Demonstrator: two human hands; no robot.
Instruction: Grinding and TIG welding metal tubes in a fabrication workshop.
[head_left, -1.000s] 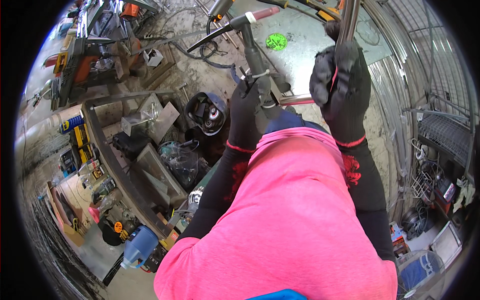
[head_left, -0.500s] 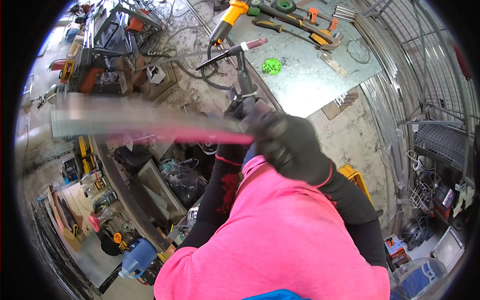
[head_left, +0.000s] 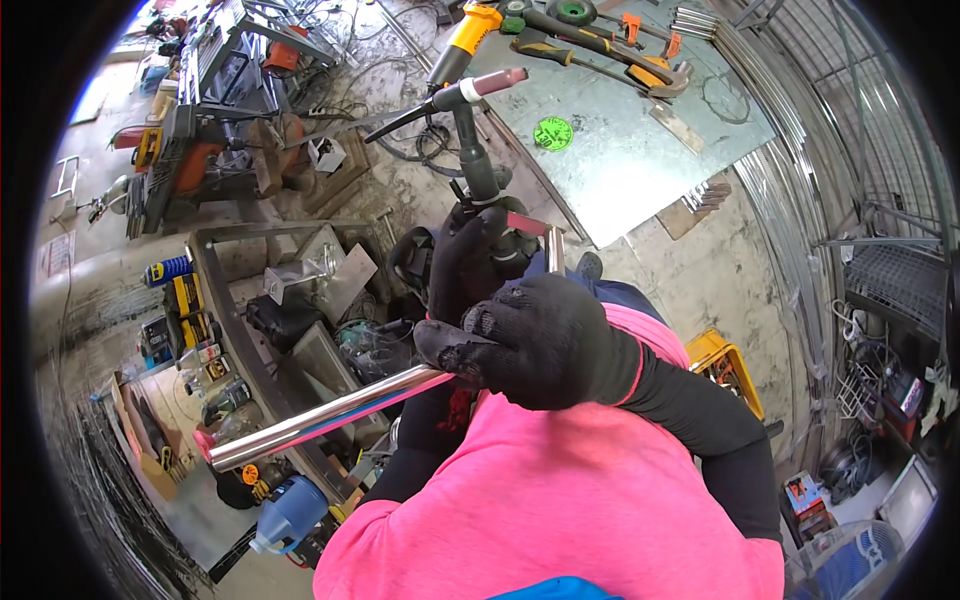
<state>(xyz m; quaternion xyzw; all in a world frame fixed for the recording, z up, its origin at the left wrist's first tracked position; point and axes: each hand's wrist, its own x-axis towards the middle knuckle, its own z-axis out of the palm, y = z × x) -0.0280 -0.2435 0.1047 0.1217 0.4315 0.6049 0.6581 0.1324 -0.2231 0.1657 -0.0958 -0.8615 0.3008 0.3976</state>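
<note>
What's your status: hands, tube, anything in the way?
Left hand gripping torch. Right hand gripping shiny metal tube. Tube slants out to the left, crossing the left forearm in this view.

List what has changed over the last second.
The right hand has swung leftward, close to the left hand, turning the shiny metal tube it holds from pointing away from the body to the picture's lower left. The left hand still holds the torch.
</note>
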